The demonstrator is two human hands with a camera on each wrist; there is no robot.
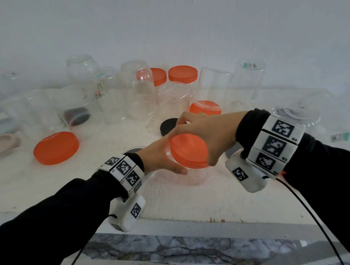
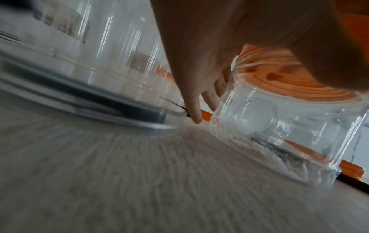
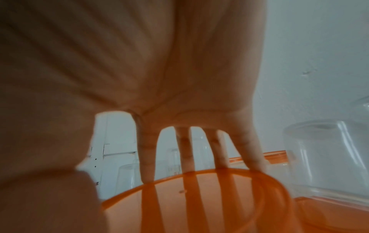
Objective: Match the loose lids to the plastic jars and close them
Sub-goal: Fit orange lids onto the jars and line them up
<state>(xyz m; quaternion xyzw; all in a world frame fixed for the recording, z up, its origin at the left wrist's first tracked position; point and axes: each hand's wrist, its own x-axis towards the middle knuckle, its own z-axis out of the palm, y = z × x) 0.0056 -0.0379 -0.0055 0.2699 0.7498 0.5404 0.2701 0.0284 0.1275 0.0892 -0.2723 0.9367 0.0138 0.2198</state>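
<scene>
Right hand (image 1: 201, 135) arches over an orange lid (image 1: 189, 151), fingertips curled round its rim, seating it on a clear jar (image 1: 194, 174) that the left hand (image 1: 162, 158) grips by the side, on the table (image 1: 200, 200). Beyond the hands, two jars already wear orange lids; many stand open, and a large orange lid (image 1: 56, 148) and a black lid (image 1: 168, 126) lie loose. Most matching remains, I judge.
</scene>
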